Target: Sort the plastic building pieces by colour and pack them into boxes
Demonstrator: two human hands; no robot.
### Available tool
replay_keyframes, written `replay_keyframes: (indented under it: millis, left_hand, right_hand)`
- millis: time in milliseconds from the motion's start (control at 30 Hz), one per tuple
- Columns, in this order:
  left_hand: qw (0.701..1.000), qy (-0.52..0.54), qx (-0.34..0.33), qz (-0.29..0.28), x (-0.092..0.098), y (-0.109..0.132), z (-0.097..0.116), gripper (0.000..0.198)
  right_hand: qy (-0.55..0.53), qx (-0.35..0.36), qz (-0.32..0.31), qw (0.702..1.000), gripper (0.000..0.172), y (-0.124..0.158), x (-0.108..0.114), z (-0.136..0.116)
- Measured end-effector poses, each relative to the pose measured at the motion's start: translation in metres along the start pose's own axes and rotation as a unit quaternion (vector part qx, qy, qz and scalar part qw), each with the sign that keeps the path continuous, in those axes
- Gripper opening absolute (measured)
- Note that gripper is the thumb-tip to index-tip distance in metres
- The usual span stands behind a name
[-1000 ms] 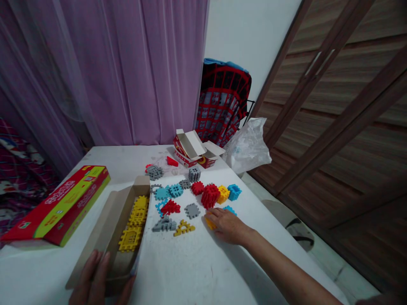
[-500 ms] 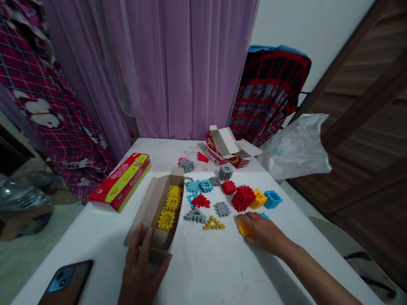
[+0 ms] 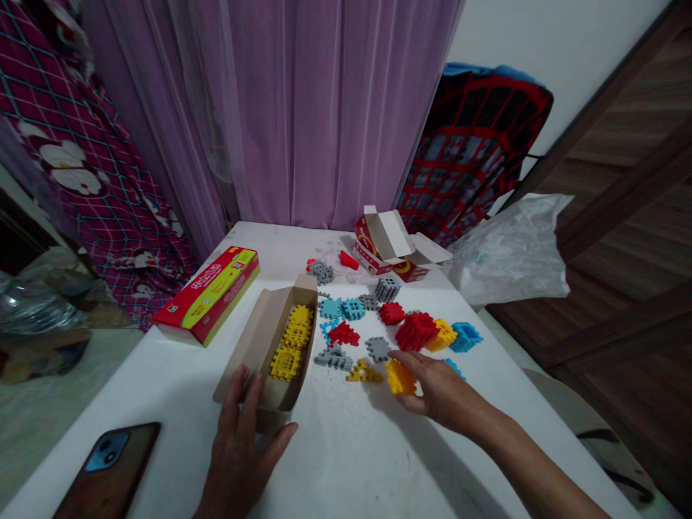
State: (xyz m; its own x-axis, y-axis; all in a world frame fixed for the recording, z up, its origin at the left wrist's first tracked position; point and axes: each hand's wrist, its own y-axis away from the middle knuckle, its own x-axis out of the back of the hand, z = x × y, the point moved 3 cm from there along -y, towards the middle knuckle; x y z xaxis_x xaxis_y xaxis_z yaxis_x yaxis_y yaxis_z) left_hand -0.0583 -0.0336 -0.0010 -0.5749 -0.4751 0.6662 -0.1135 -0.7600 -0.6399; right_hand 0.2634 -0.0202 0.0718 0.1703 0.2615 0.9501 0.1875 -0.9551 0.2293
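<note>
My right hand [image 3: 440,389] pinches an orange-yellow interlocking block piece [image 3: 401,378] by its right side, over the table. Just left of it lies a yellow triangular piece [image 3: 365,370], and a grey square piece [image 3: 378,349] sits behind. My left hand [image 3: 238,440] is around the near end of an opened cardboard box [image 3: 254,342], fingers on its flap and thumb by the near right corner. Inside the box are yellow window-shaped pieces [image 3: 292,342]. Red stacked blocks [image 3: 416,331], a yellow stack [image 3: 442,334] and a blue piece [image 3: 466,336] stand beyond my right hand.
A red and yellow closed box [image 3: 208,294] lies at the left, with a phone [image 3: 108,468] nearer me. Opened red boxes [image 3: 378,241] stand at the back beside a plastic bag [image 3: 513,252]. Several grey, red and light blue pieces [image 3: 354,308] cover the middle.
My right hand has moved left and lifted slightly, bringing the orange-yellow piece toward the yellow triangle. My left hand stays at the box. The camera view has shifted a little.
</note>
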Motion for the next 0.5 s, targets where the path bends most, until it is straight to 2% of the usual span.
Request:
replay_keyframes:
  millis: [133, 233, 367, 500]
  left_hand:
    - [1.000, 0.008, -0.001, -0.006, 0.001, 0.002, 0.000, 0.083]
    - [1.000, 0.021, 0.005, -0.015, 0.002, 0.004, 0.001, 0.083]
    - [0.999, 0.042, 0.024, -0.019, 0.001, 0.006, 0.001, 0.084]
    - [0.998, 0.046, 0.035, -0.012, -0.001, 0.007, 0.001, 0.086]
  right_hand:
    - [-0.055, 0.086, 0.029, 0.994, 0.065, -0.023, 0.033, -0.067]
    - [-0.040, 0.123, 0.029, 0.991, 0.065, -0.045, 0.043, -0.118]
    - [0.032, 0.155, 0.018, 0.987, 0.055, -0.067, 0.035, -0.167]
    - [0.086, 0.160, 0.008, 0.983, 0.050, -0.077, 0.022, -0.187]
